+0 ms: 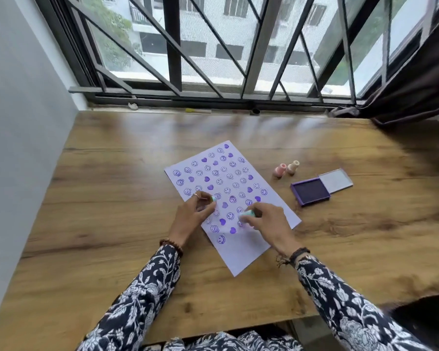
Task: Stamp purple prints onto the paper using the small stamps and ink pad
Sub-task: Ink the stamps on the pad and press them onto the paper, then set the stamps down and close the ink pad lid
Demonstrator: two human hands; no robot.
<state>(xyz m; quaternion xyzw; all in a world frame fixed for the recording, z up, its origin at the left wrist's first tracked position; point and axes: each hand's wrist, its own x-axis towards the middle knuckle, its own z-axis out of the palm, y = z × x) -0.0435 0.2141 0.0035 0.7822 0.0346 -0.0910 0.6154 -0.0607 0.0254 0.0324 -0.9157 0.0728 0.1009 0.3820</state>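
grey wall at 9 o'clock, barred window at 12. on the brown wooden table lies the white paper sheet with purple prints. left hand pinches a small mint stamp; right hand grips another mint stamp on the paper. at 2 o'clock stand two pink stamps, beside the open purple ink pad.
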